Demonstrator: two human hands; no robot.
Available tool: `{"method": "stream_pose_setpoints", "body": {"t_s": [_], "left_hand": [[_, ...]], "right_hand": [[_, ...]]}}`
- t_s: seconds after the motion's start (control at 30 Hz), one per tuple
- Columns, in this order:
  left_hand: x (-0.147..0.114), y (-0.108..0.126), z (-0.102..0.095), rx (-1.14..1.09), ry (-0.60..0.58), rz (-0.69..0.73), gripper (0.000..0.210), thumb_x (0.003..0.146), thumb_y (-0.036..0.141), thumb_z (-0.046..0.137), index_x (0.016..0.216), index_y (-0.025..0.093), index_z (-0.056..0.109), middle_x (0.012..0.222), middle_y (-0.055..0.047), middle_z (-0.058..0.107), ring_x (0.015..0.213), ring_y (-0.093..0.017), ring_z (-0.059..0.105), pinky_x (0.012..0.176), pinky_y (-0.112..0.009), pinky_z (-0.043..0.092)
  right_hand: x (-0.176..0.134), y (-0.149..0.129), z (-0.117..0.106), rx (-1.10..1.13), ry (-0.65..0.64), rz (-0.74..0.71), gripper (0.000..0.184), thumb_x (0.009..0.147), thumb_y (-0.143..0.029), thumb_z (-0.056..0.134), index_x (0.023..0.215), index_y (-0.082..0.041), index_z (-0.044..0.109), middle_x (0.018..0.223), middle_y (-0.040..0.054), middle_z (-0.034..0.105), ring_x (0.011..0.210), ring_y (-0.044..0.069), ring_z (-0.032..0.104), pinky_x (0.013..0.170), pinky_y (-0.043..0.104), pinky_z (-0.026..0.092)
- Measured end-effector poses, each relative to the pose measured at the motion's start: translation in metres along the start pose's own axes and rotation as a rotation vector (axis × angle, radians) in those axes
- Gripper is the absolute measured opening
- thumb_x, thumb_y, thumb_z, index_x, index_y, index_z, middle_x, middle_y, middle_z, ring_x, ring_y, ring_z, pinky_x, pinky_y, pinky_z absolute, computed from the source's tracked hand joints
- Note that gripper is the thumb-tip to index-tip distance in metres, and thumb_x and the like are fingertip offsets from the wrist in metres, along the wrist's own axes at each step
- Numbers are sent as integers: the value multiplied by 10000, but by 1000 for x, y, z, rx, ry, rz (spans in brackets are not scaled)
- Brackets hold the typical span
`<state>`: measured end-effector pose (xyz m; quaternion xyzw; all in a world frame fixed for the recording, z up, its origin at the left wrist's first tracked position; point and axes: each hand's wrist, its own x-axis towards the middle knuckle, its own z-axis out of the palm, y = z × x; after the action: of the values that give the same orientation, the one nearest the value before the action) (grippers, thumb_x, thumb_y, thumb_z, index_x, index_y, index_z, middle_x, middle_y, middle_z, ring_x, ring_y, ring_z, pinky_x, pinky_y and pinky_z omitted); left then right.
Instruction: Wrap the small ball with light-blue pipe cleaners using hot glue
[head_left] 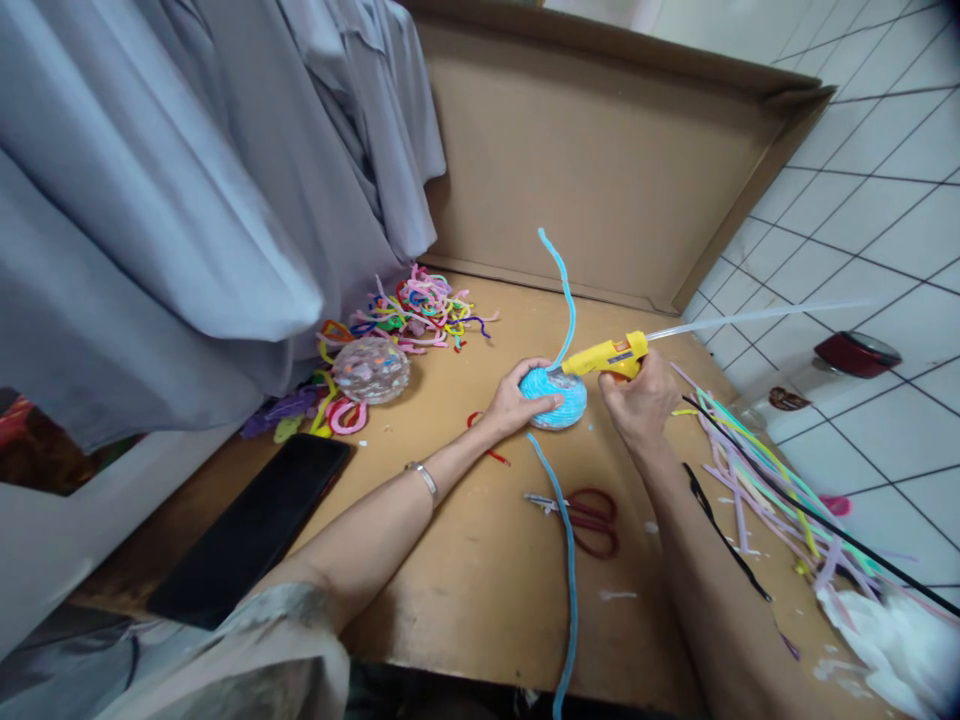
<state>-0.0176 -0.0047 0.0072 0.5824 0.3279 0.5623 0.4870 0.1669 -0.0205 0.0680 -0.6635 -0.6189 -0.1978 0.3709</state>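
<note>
My left hand (519, 397) grips the left side of a ball wrapped in blue pipe cleaner (553, 405). A loose blue strand (568, 290) rises from the top of the ball. Wrapped round the handle of a yellow glue gun (606, 357), my right hand (643, 398) holds its nozzle at the ball's upper part. A long clear glue stick (739, 316) sticks out of the gun's back. Another blue pipe cleaner (571, 570) lies below the ball, crossing red-handled scissors (596, 520). Whether glue is flowing cannot be made out.
At left lie a clear ball with coloured specks (371, 369), a pile of pipe cleaner scraps (424, 305) and a black phone (259, 525). Several long pipe cleaners (765, 470), a black cord (847, 535) and a red-lidded jar (855, 358) are at right. A cardboard panel (600, 150) stands behind.
</note>
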Motion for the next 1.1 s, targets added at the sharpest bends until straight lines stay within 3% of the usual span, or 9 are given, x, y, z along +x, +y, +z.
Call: {"method": "stream_pose_setpoints", "body": {"t_s": [0.33,1.1], "left_hand": [[-1,4,1,11,-12,-4,703,578,426,859,1170,151,599,1159,-86,661,1021,-211,632,905,-302,506],[-1,4,1,21,-15,27,630,593,326,852,1155,159,620,1212,-95,652,1117,-245,616,978,-342,485]], "right_hand": [[0,5,5,24,56,-41,284,719,-345,537,963,-198,528,812,79,603,799,283,568,674,335,377],[0,6,0,-3,18,-63,271,740,-350,525,961,-193,537,826,89,632,808,288,589,680,337,386]]}}
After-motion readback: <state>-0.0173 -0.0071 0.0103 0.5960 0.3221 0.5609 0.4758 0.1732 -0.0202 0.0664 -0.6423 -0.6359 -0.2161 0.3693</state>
